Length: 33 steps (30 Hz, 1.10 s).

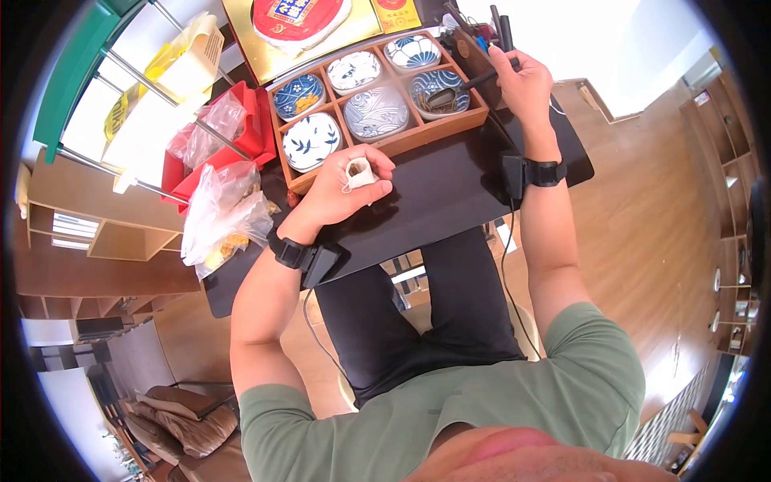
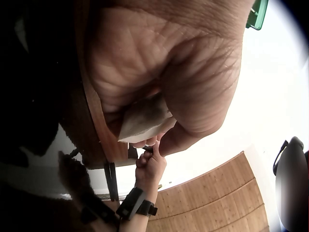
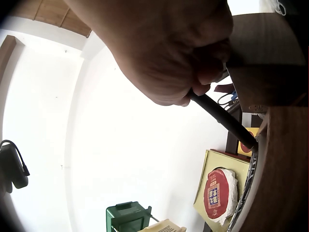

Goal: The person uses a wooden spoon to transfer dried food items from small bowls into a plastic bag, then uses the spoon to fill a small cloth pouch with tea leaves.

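My left hand (image 1: 333,186) holds a small white drawstring bag (image 1: 359,172), its mouth facing up, just in front of a divided wooden box (image 1: 438,132). In the left wrist view the bag (image 2: 145,118) lies between thumb and fingers. My right hand (image 1: 526,87) grips the dark handle of a spoon (image 1: 442,98). The spoon's head is down in a blue-patterned bowl (image 1: 438,78) at the box's front right, among thin brownish dried bits. In the right wrist view the black handle (image 3: 224,118) slants from the fingers down to the bowl's rim.
Several other patterned bowls fill the box; a blue one (image 1: 291,90) contains orange pieces. Behind stands a gold box with a red round package (image 1: 301,20). A holder with dark tools (image 1: 474,52) is beside the right hand. Left are a red bin (image 1: 261,128) and plastic bags (image 1: 221,209).
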{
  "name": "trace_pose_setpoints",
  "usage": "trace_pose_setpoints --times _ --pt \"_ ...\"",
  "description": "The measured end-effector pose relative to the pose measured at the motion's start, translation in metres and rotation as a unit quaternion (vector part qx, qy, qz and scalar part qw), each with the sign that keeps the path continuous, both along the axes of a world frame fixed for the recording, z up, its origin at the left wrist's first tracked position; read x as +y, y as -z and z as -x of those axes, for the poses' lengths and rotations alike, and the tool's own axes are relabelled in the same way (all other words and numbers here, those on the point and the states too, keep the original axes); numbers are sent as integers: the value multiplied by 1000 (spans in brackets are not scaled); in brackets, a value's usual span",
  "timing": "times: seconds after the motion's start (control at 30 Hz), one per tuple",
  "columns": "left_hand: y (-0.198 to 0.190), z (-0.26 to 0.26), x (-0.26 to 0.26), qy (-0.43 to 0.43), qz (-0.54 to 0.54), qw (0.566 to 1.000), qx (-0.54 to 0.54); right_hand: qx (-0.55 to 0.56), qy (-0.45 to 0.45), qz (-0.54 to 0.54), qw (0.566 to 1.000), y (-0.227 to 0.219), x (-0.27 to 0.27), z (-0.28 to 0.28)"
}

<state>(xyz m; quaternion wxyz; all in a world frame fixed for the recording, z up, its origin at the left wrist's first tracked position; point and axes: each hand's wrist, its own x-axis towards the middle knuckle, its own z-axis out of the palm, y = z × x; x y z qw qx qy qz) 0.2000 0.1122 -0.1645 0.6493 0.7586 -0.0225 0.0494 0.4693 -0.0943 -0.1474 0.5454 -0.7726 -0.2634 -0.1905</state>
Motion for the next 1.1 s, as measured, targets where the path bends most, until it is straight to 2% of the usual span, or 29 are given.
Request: trace_pose_setpoints --times 0.27,1.1 --pt "0 0 0 1 2 1000 5 118 -45 4 992 1 0 1" --pt "2 0 1 3 5 1000 4 140 -20 37 989 -6 -1 8"
